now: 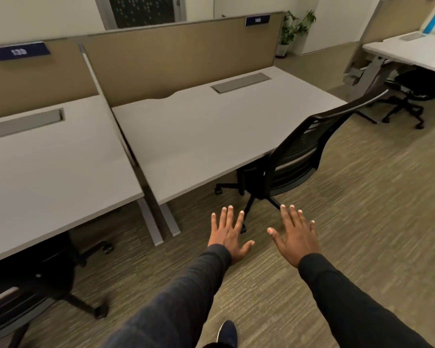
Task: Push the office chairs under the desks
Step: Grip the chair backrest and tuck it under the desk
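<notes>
both hands out in front, palms down, fingers spread flat and wide; left hand [230,233] and right hand [295,237] hold nothing and touch nothing, hanging over carpet [349,197] short of the chair; the mesh-back office chair [294,156] sits at the near right corner of the middle desk [199,126], seat partly under the front edge, backrest leaning out toward the aisle and turned at an angle to the desk edge, not square.

step in hand looks like reaching for that chair; best bet is both palms on the top rim of the backrest, one each side, then push straight toward the divider panel [181,59] while squaring it; pushing one side only would likely spin it on its casters.

edges: desk front edge sits just over the seat, so armrest clearance can't be told from here; grey desk legs [161,222] stand left of the chair base, near but apart; one caster arm pokes out left under the desk, another reaches toward the hands.

room: open carpet behind and right of the chair, wide aisle; a second chair [36,280] is partly under the left desk [48,159], its base still out; a third chair [412,94] sits under the far right desk [412,54], well apart.
</notes>
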A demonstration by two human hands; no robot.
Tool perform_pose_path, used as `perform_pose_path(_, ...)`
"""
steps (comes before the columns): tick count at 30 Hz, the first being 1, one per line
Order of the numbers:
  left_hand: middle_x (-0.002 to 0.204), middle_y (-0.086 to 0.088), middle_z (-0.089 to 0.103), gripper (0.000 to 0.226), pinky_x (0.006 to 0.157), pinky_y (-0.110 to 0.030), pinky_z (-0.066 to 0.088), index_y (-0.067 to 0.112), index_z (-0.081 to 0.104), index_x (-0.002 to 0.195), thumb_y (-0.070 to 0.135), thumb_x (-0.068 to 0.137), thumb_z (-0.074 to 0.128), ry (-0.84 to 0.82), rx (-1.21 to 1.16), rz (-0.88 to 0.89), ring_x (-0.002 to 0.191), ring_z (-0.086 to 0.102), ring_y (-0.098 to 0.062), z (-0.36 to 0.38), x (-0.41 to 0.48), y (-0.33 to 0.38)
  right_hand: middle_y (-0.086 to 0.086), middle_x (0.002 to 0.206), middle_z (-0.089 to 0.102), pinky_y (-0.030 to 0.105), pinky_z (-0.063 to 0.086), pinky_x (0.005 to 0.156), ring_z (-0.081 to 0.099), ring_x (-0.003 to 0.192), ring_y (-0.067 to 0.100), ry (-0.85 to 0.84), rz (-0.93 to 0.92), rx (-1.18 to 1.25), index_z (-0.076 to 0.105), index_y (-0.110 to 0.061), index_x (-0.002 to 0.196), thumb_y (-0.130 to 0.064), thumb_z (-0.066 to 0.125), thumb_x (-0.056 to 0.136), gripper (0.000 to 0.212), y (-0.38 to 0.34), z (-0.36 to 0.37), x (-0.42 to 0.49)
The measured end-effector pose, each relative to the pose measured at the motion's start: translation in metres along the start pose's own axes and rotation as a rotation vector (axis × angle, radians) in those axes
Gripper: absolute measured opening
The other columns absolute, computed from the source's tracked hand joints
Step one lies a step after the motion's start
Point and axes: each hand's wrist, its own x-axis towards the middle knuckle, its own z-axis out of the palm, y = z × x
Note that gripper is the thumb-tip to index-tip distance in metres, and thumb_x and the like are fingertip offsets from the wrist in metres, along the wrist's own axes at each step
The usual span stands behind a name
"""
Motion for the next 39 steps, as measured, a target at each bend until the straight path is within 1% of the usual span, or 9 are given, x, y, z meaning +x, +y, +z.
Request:
perform_pose_path(12,0.165,-0.015,-0.018,0.094,0.120,-0.060,-0.009,0.022,-0.014,0.158,0.073,0.092,0.030,0.074,0.003,0.049,0.151,-0.020,-0.033,-0.059,0.175,0.114,0.011,0.167,0.013,0.058,0.013,0.120,0.010,0.153,0.030,0.069,0.021,0.047,0.009,-0.021,0.160,-0.077,0.005,0.082,0.096,0.145,-0.059,0.134)
perform_pose_path(17,0.166,-0.015,-0.013,0.099,0.122,-0.056,-0.007,0.022,-0.017,0.158,0.071,0.091,0.037,0.171,-0.121,-0.089,0.153,-0.012,-0.033,-0.090,0.233,0.161,0.013,0.167,0.013,0.060,0.013,0.120,0.010,0.153,0.031,0.068,-0.027,0.048,0.008,-0.021,0.160,-0.073,0.022,0.090,0.088,0.215,-0.085,0.195)
perform_pose_path(21,0.166,-0.015,-0.013,0.104,0.123,-0.053,-0.004,0.021,-0.023,0.155,0.070,0.090,0.041,0.311,-0.221,-0.217,0.153,-0.009,-0.033,-0.123,0.276,0.193,0.016,0.166,0.014,0.061,0.014,0.119,0.013,0.152,0.034,0.093,-0.077,0.004,0.008,-0.020,0.160,-0.076,0.015,0.086,0.093,0.269,-0.113,0.250)
perform_pose_path(25,0.167,-0.011,-0.011,0.109,0.124,-0.051,0.000,0.022,-0.023,0.155,0.066,0.088,0.050,0.386,-0.241,-0.253,0.154,-0.007,-0.029,-0.149,0.310,0.207,0.020,0.165,0.009,0.064,0.020,0.117,0.016,0.151,0.039,0.214,-0.091,0.000,0.002,-0.019,0.160,-0.065,0.044,0.091,0.094,0.299,-0.143,0.294)
perform_pose_path(28,0.167,-0.011,0.004,0.110,0.124,-0.049,0.009,0.020,-0.012,0.158,0.064,0.085,0.058,0.432,-0.250,-0.251,0.153,0.004,-0.029,-0.168,0.338,0.208,0.017,0.167,-0.003,0.060,0.013,0.118,0.011,0.152,0.038,0.328,-0.066,-0.017,-0.010,-0.025,0.159,-0.058,0.058,0.089,0.103,0.314,-0.167,0.327)
perform_pose_path(31,0.154,-0.013,0.038,0.096,0.117,-0.044,0.029,0.015,0.024,0.156,0.053,0.081,0.070,0.486,-0.342,-0.194,0.143,0.033,-0.031,-0.175,0.365,0.208,0.015,0.167,-0.009,0.059,0.011,0.119,0.005,0.153,0.037,0.329,-0.043,-0.044,-0.013,-0.028,0.158,-0.055,0.063,0.088,0.107,0.329,-0.184,0.360)
perform_pose_path(34,0.119,-0.007,0.067,0.049,0.097,-0.036,0.048,0.018,0.064,0.124,0.034,0.079,0.077,0.501,-0.557,-0.205,0.113,0.061,-0.028,-0.177,0.384,0.203,0.013,0.167,-0.007,0.058,0.009,0.121,0.000,0.153,0.035,0.251,-0.037,-0.088,-0.003,-0.028,0.160,-0.052,0.063,0.089,0.100,0.340,-0.195,0.386)
perform_pose_path(36,0.099,-0.003,0.074,0.025,0.085,-0.033,0.053,0.020,0.071,0.102,0.026,0.078,0.076,0.474,-0.661,-0.262,0.098,0.067,-0.026,-0.176,0.390,0.197,0.013,0.167,-0.003,0.057,0.011,0.122,-0.002,0.153,0.034,0.200,-0.050,-0.095,0.007,-0.028,0.160,-0.047,0.067,0.088,0.096,0.341,-0.199,0.403)
perform_pose_path(39,0.087,-0.001,0.073,0.017,0.079,-0.034,0.055,0.020,0.069,0.089,0.025,0.075,0.077,0.463,-0.714,-0.292,0.087,0.068,-0.024,-0.175,0.393,0.194,0.014,0.166,0.010,0.056,0.013,0.122,-0.001,0.153,0.035,0.170,-0.073,-0.047,0.027,-0.027,0.155,-0.032,0.076,0.080,0.090,0.334,-0.204,0.423)
